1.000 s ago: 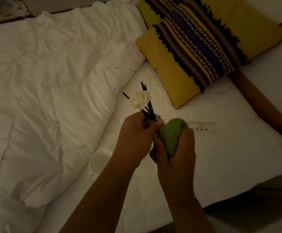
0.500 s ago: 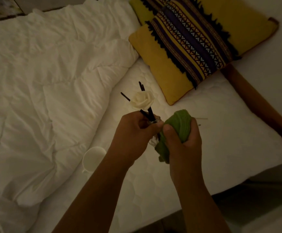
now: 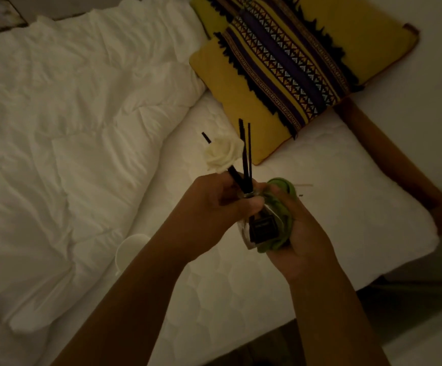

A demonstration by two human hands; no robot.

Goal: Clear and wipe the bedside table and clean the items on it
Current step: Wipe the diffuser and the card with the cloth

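Note:
Over the bed I hold a glass reed diffuser bottle [image 3: 254, 228] with a dark label. Black reed sticks [image 3: 246, 154] and a cream fabric rose [image 3: 222, 154] stand up from its neck. My left hand [image 3: 214, 207] grips the bottle's neck and upper part. My right hand [image 3: 301, 233] presses a green cloth [image 3: 283, 223] against the bottle's right side and underside. The bottle tilts slightly, with its label facing me.
A white mug [image 3: 130, 249] lies on the mattress [image 3: 320, 207], partly hidden by my left forearm. A rumpled white duvet [image 3: 69, 141] covers the left. A yellow patterned cushion [image 3: 293, 75] lies at the back. A wooden bed frame [image 3: 388, 159] runs along the right.
My right hand has slid the green cloth down from the bottle's neck to its lower side, so the glass body and label show. The view has shifted slightly.

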